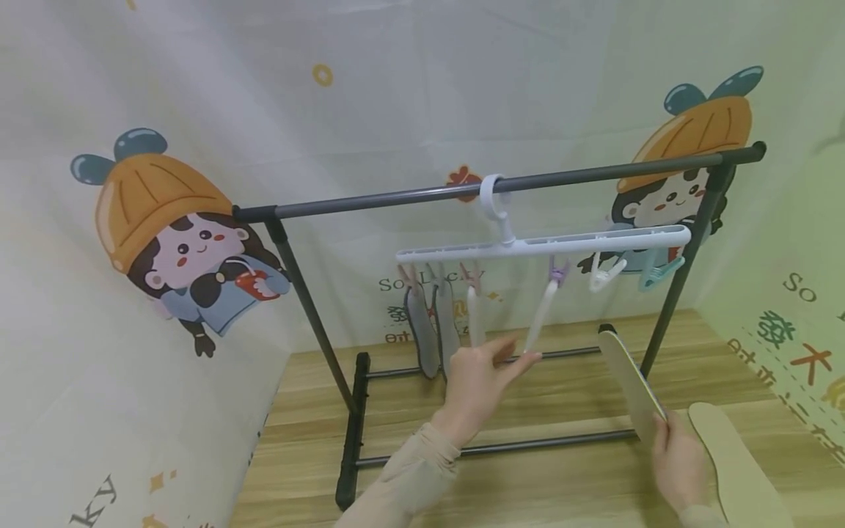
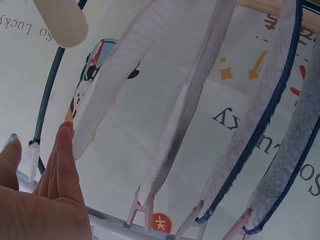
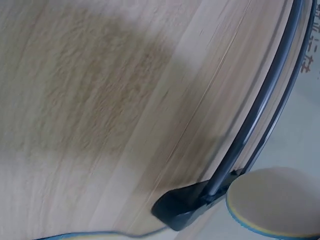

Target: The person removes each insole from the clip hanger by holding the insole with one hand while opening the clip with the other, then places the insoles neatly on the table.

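Note:
My left hand (image 1: 477,385) is raised below the white hanger (image 1: 455,254), fingers straight and thumb apart, beside a white insole (image 1: 541,315) that hangs from a purple clip (image 1: 558,272). In the left wrist view that insole (image 2: 117,75) runs close to the fingertips; whether they touch cannot be told. At the right, my right hand (image 1: 680,462) grips a beige insole (image 1: 627,381) by its lower part, tilted over the table. Its rounded end (image 3: 275,200) shows in the right wrist view. Another white insole (image 1: 472,312) and two grey insoles (image 1: 422,334) hang from clips further left.
The hanger hooks over the top bar (image 1: 396,196) of a dark rack standing on the wooden table (image 1: 528,491). A white clip (image 1: 604,273) and a teal clip (image 1: 656,273) hold nothing. A second beige insole (image 1: 739,469) lies at the right. Printed cloth (image 1: 370,110) surrounds the table.

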A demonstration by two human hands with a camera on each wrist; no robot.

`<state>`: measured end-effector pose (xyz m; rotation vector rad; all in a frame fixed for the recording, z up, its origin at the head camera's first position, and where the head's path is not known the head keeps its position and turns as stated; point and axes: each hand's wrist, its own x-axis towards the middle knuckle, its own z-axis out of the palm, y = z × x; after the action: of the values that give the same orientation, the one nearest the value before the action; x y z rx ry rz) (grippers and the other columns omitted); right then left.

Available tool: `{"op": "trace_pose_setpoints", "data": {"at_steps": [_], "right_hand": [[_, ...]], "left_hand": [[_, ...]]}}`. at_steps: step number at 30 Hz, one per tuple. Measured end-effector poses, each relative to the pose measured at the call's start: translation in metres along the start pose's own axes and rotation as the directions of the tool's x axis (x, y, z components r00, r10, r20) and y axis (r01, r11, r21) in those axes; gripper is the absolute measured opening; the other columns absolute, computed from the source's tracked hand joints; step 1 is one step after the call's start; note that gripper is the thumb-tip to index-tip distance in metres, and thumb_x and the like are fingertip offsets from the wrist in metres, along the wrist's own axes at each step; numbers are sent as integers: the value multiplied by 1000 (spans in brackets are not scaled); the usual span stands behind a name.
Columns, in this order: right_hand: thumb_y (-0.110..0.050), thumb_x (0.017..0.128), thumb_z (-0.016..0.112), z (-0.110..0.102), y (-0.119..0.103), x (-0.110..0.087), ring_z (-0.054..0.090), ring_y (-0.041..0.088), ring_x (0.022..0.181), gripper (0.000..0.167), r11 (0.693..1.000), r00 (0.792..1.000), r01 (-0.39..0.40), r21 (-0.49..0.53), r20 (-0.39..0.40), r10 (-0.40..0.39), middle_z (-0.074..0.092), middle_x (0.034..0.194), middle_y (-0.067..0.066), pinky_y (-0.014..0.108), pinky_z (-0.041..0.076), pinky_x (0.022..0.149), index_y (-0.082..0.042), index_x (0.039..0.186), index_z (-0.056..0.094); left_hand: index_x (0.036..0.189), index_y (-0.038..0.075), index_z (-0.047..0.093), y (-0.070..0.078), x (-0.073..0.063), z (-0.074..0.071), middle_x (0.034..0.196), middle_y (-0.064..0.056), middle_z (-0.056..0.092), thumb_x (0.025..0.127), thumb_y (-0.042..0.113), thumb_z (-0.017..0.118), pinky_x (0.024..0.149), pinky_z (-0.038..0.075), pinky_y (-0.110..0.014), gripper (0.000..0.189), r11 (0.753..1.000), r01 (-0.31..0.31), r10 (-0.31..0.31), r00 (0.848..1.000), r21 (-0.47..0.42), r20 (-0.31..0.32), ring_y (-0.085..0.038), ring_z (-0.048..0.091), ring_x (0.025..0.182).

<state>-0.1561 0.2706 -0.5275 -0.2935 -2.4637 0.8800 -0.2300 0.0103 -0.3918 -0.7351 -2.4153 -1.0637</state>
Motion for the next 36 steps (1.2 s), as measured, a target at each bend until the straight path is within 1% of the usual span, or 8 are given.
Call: {"op": "trace_pose_setpoints", "data": {"at_steps": [9, 14, 18, 20, 23, 27, 34, 36], "right_hand": [[-4, 102, 47, -12, 10, 0, 56, 33, 51, 23, 997, 992, -76, -12, -97, 75, 61, 77, 35, 33, 39, 43, 16, 111, 52], [-3, 100, 50, -23, 22, 0, 59, 44, 62, 21, 992, 983, -128, -20, -139, 124, 62, 86, 38, 39, 42, 49, 16, 108, 55], [-7, 101, 49, -36, 33, 0, 62, 54, 71, 26, 976, 971, -215, -29, -109, 211, 62, 94, 42, 49, 49, 55, 16, 112, 54], [-9, 103, 46, -41, 37, 0, 62, 59, 80, 29, 965, 961, -263, -28, -92, 259, 60, 102, 44, 58, 52, 63, 16, 116, 52], [-12, 105, 40, -47, 42, -1, 57, 63, 95, 34, 947, 945, -321, -24, -71, 319, 55, 112, 46, 67, 48, 79, 17, 121, 48], [-17, 107, 31, -53, 49, 0, 50, 65, 106, 42, 921, 922, -388, -38, -28, 387, 48, 121, 47, 69, 43, 89, 18, 128, 42], [-21, 107, 28, -59, 67, 0, 48, 63, 106, 45, 885, 887, -461, -73, -21, 460, 47, 120, 46, 65, 41, 90, 19, 124, 41], [-24, 107, 28, -61, 73, 0, 48, 62, 108, 48, 860, 862, -505, -76, 0, 506, 46, 121, 46, 65, 41, 91, 18, 127, 40]], "left_hand": [[110, 3, 74, -9, -9, -7, 98, -15, 75, 87, 41, 72, 72, 59, -21, 45, 1000, -5, 4, 999, -24, -43, -19, 76, 84], [110, 2, 73, -16, -19, -9, 100, -15, 75, 86, 39, 74, 72, 60, -24, 44, 999, 22, -24, 998, -34, -60, -21, 76, 85], [111, 1, 73, -22, -25, -13, 101, -17, 74, 86, 38, 75, 72, 60, -25, 45, 999, 42, -44, 997, -33, -66, -23, 76, 85], [111, 0, 72, -24, -28, -14, 101, -17, 74, 85, 37, 75, 72, 59, -24, 45, 998, 51, -53, 996, -29, -68, -23, 76, 86], [110, -2, 72, -27, -31, -16, 101, -18, 74, 86, 36, 75, 72, 60, -25, 45, 998, 60, -61, 996, -22, -61, -23, 76, 86], [110, -2, 72, -29, -35, -18, 101, -18, 74, 86, 36, 74, 72, 59, -24, 45, 997, 72, -73, 996, -15, -55, -23, 76, 87], [111, 0, 72, -30, -41, -21, 101, -17, 74, 86, 40, 74, 72, 59, -22, 47, 996, 94, -94, 994, -12, -56, -22, 76, 87], [111, 0, 72, -31, -42, -22, 101, -18, 74, 86, 42, 72, 73, 58, -21, 49, 995, 102, -103, 993, -13, -52, -22, 75, 88]]}}
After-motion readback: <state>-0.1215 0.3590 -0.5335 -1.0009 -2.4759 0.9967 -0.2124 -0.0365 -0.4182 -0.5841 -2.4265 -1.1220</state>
